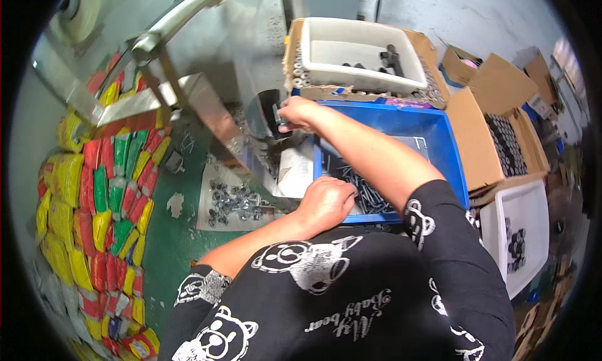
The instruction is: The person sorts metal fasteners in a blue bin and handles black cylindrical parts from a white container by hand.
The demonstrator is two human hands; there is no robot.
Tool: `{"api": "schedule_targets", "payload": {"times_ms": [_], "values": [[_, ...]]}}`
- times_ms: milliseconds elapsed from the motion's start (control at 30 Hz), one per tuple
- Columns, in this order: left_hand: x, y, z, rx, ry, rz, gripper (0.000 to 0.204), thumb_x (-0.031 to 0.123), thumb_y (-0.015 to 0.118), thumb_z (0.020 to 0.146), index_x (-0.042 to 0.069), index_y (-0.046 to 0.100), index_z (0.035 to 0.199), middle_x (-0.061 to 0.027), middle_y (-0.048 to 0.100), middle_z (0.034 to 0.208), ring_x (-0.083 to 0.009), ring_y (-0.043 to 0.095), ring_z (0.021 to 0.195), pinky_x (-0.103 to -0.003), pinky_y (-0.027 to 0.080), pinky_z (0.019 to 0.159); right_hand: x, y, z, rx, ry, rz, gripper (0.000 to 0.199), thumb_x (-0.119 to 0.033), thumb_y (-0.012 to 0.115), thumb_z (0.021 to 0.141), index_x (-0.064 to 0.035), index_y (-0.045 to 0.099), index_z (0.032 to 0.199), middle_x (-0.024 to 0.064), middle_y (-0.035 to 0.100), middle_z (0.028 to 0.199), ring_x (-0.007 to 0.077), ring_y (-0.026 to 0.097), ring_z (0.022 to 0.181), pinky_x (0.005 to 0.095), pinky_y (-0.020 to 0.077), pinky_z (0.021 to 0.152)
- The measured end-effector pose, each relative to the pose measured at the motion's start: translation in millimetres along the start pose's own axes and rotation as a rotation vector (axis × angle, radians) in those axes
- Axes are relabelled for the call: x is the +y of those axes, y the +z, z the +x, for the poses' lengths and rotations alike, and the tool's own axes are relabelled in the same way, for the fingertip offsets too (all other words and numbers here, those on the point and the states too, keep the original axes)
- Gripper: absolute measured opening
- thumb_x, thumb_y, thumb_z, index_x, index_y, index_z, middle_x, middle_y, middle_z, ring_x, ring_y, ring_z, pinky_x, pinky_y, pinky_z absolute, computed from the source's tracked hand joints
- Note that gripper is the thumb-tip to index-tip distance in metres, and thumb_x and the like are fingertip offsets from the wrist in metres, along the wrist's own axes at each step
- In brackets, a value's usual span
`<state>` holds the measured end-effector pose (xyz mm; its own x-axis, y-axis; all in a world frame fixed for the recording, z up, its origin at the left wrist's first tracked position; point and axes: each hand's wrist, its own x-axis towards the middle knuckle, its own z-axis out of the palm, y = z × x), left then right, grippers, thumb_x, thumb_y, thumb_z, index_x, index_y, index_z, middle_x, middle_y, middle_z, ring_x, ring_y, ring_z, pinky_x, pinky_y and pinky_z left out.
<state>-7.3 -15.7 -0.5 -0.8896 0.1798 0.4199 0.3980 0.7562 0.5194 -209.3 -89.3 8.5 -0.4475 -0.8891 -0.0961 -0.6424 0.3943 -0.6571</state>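
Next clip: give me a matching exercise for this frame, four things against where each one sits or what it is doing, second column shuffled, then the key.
Things:
1. left hand
2. right hand
3. white bin
4. pile of red, yellow and green packets

Places or states:
A. stacked along the person's left side
B. farther off, beyond the blue bin, nearly empty with a few dark parts
C. resting at the near edge of the blue bin, over the dark bolts
D. stretched forward, pinching a small dark part at the metal machine

Pairs: 1-C, 2-D, 3-B, 4-A
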Motion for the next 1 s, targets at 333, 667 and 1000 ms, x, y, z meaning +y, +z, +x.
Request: {"api": "schedule_targets", "payload": {"times_ms": [333,667,1000], "values": [[13,-1,12,-0.091,-0.066,0.034,0.01,0.007,0.064,0.079,0.001,0.068,0.085,-0.0169,0.066,0.077,-0.0345,0.063,0.074,-0.041,0.049,0.069,16,-55,-262,0.399,0.041,0.513,0.028,-0.008,0.052,0.088,0.0023,0.064,0.112,0.015,0.071,0.091,0.0185,0.071,0.076,0.0321,0.0558,0.069],[18,2,9,-0.077,-0.136,-0.005,0.006,0.006,0.065,0.079,0.002,0.068,0.083,-0.0163,0.064,0.074,-0.0354,0.061,0.071,-0.042,0.046,0.068,154,-118,-657,0.573,1.496,-0.508,0.026,-0.021,0.058,0.081,-0.0012,0.07,0.092,0.0223,0.067,0.094,0.0385,0.065,0.089,0.0456,0.0514,0.082],[20,-3,12,-0.08,-0.11,0.03,0.007,0.006,0.066,0.075,0.003,0.069,0.081,-0.0142,0.063,0.069,-0.0331,0.061,0.068,-0.041,0.047,0.068,227,-83,-721,0.287,1.445,-0.329,0.038,-0.025,0.076,0.072,-0.0039,0.065,0.101,0.0164,0.067,0.104,0.0333,0.065,0.097,0.0398,0.0529,0.083]]}}
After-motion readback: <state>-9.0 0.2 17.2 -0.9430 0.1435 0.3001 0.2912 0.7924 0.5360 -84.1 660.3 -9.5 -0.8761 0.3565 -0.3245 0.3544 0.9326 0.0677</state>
